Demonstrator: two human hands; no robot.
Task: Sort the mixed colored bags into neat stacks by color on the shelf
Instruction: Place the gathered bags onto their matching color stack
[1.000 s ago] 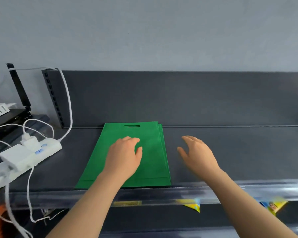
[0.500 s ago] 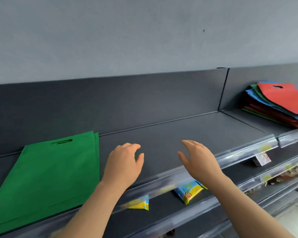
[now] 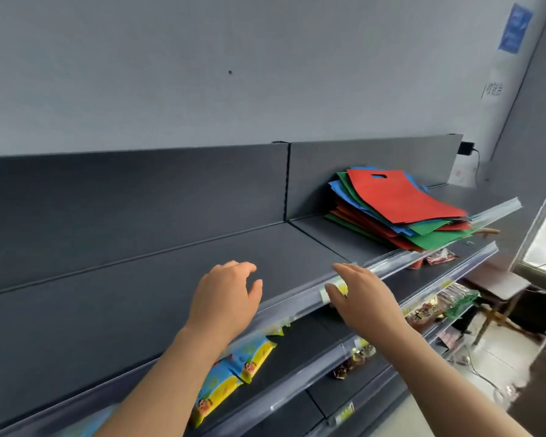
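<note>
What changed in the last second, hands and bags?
The view swung right: the green stack that the left hand rested on is out of frame, and the mixed pile, red bag on top, now shows at the right end of the shelf. The left hand left that stack and hovers over bare shelf. Same: both hands empty, right hand open beside it, fingers relaxed.

Left hand (image 3: 226, 299) and right hand (image 3: 361, 298) empty, fingers relaxed, above dark shelf (image 3: 139, 298) front edge. Mixed pile of bags (image 3: 401, 212) further right, red bag (image 3: 402, 193) on top.
</note>
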